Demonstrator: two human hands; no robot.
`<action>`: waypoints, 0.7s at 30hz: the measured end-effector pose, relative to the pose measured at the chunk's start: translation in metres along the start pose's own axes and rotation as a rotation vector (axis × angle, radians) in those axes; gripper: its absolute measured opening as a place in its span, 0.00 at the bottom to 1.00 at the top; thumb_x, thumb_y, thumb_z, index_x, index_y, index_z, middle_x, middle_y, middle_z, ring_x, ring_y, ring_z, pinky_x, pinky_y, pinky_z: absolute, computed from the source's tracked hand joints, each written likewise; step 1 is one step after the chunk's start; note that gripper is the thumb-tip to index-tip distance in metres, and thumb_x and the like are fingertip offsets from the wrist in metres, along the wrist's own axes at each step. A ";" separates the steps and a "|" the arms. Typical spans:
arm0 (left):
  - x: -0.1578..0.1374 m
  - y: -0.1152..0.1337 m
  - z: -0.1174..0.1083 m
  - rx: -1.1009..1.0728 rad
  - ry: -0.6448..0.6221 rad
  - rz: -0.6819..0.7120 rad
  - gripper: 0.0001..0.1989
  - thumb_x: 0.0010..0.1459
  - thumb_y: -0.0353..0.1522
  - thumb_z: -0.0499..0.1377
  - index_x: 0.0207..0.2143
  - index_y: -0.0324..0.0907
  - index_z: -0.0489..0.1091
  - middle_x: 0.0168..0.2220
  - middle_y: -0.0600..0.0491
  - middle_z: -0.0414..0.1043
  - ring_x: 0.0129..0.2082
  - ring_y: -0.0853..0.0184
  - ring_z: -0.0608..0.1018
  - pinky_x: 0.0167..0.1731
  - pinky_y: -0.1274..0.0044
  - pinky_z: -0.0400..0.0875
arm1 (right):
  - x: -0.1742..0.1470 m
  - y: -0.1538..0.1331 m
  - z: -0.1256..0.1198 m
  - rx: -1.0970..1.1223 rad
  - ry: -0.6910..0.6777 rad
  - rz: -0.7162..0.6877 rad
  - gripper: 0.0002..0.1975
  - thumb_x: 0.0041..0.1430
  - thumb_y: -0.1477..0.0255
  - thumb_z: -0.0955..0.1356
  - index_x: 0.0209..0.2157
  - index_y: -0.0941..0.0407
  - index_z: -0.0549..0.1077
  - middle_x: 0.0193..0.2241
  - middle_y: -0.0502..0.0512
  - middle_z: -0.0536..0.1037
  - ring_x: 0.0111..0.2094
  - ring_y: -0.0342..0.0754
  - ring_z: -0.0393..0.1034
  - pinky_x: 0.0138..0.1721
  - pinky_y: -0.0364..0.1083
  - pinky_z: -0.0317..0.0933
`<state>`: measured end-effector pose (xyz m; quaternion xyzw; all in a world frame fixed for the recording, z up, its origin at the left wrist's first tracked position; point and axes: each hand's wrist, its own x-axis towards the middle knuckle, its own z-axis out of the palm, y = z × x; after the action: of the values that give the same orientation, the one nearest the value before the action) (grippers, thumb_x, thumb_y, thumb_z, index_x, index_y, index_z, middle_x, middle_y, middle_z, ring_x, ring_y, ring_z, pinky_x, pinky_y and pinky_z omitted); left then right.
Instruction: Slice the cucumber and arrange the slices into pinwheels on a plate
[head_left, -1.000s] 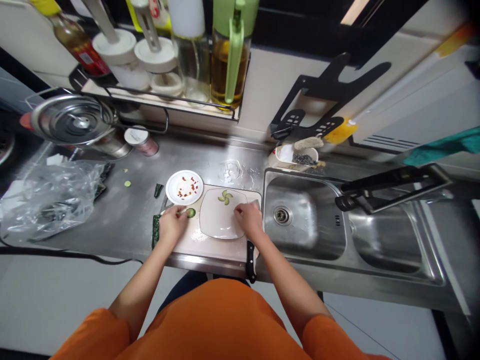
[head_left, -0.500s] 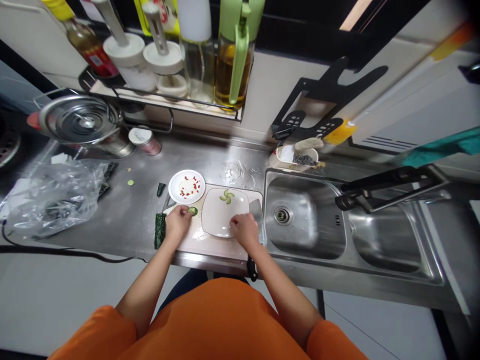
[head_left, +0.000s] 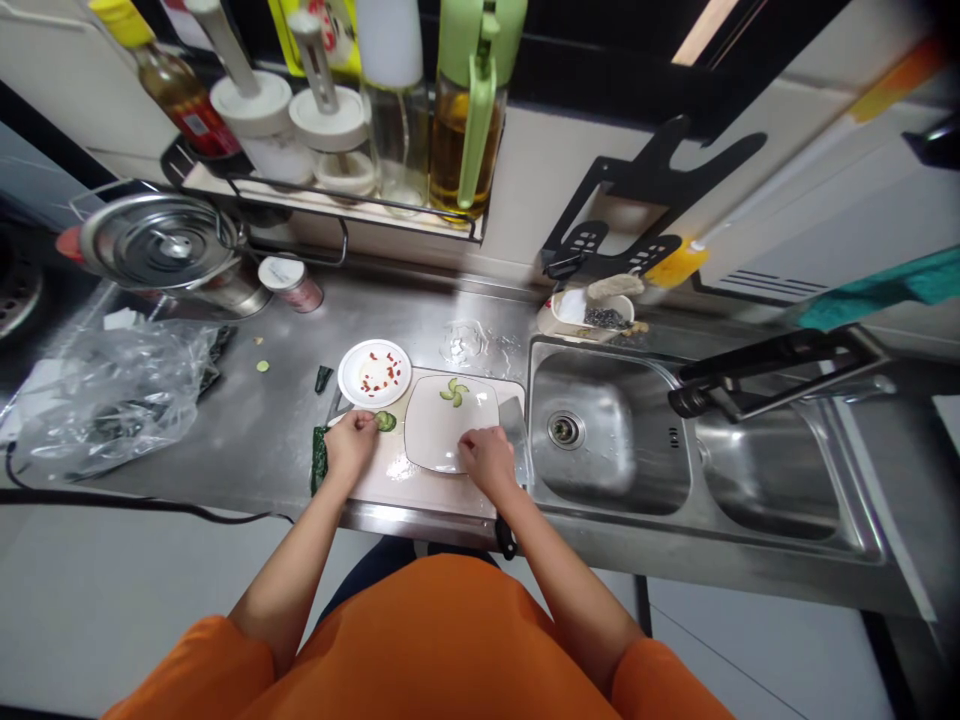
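Note:
On the cutting board [head_left: 401,490] lies a squarish white plate [head_left: 435,440] with several curved cucumber slices [head_left: 454,392] fanned into a pinwheel near its far edge. My left hand [head_left: 352,442] has its fingertips pinched at a small stack of cucumber slices [head_left: 385,421] left of the plate; whether it grips one is hidden. My right hand [head_left: 487,455] is over the plate's right edge, fingers curled together, their contents not visible. A knife [head_left: 505,537] lies under the right wrist. Beside my left hand sits a dark green cucumber piece [head_left: 319,462]. A round white plate [head_left: 375,353] holds red bits.
To the right is a double sink [head_left: 622,440] with a black faucet [head_left: 750,375]. A clear plastic bag [head_left: 120,400], a lidded pot [head_left: 161,245] and a small jar [head_left: 291,284] stand left. Above, a rack [head_left: 337,205] carries bottles. A cucumber end [head_left: 323,379] lies near the round plate.
My left hand has shifted slightly left, away from the cucumber slices, showing more of them. My right hand stays almost still at the plate's edge.

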<state>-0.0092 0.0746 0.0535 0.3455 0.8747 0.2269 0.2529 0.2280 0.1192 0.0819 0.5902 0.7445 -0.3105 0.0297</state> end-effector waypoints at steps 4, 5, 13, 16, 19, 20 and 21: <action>0.000 0.000 -0.002 -0.102 -0.039 -0.015 0.12 0.48 0.37 0.59 0.34 0.41 0.75 0.32 0.52 0.77 0.33 0.66 0.76 0.36 0.77 0.66 | -0.001 -0.003 0.000 0.014 0.011 -0.008 0.08 0.58 0.72 0.64 0.34 0.53 0.75 0.32 0.53 0.75 0.43 0.51 0.60 0.36 0.45 0.49; 0.000 0.001 -0.002 -0.149 -0.056 -0.024 0.13 0.48 0.37 0.59 0.34 0.40 0.75 0.32 0.52 0.77 0.33 0.66 0.76 0.37 0.77 0.66 | -0.001 -0.003 0.000 0.019 0.014 -0.009 0.08 0.58 0.72 0.64 0.34 0.53 0.76 0.31 0.53 0.75 0.43 0.51 0.60 0.36 0.45 0.49; -0.014 0.028 -0.007 -0.605 -0.400 -0.131 0.21 0.39 0.41 0.66 0.35 0.37 0.75 0.32 0.49 0.77 0.27 0.70 0.73 0.29 0.79 0.65 | 0.011 -0.012 0.011 0.411 0.074 -0.067 0.10 0.57 0.71 0.65 0.38 0.54 0.76 0.34 0.51 0.77 0.42 0.48 0.65 0.44 0.45 0.56; -0.025 0.041 -0.004 -0.672 -0.526 -0.152 0.22 0.38 0.42 0.67 0.34 0.37 0.75 0.29 0.51 0.75 0.22 0.74 0.69 0.24 0.80 0.62 | 0.017 -0.018 0.016 0.686 0.036 -0.056 0.13 0.55 0.66 0.66 0.40 0.55 0.76 0.36 0.52 0.77 0.38 0.46 0.67 0.42 0.44 0.59; -0.032 0.049 0.003 -0.761 -0.601 -0.187 0.22 0.37 0.41 0.68 0.33 0.37 0.74 0.25 0.54 0.73 0.20 0.76 0.67 0.22 0.82 0.59 | 0.021 -0.021 0.017 0.874 -0.023 -0.049 0.13 0.51 0.63 0.67 0.34 0.57 0.75 0.32 0.52 0.76 0.34 0.45 0.67 0.38 0.42 0.60; -0.034 0.050 0.005 -0.793 -0.618 -0.200 0.22 0.36 0.40 0.69 0.33 0.36 0.74 0.24 0.54 0.72 0.21 0.76 0.67 0.22 0.82 0.59 | 0.021 -0.021 0.016 0.899 -0.027 -0.032 0.13 0.50 0.63 0.67 0.33 0.58 0.74 0.30 0.52 0.75 0.33 0.44 0.67 0.36 0.42 0.60; -0.035 0.050 0.008 -0.826 -0.636 -0.217 0.22 0.36 0.40 0.70 0.33 0.36 0.73 0.25 0.54 0.72 0.21 0.76 0.68 0.22 0.83 0.60 | 0.021 -0.020 0.015 0.908 -0.026 -0.015 0.13 0.49 0.62 0.67 0.31 0.58 0.74 0.29 0.51 0.75 0.32 0.44 0.67 0.35 0.41 0.60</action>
<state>0.0425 0.0843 0.0863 0.1763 0.6233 0.4092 0.6426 0.1987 0.1270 0.0698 0.5339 0.5368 -0.6132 -0.2252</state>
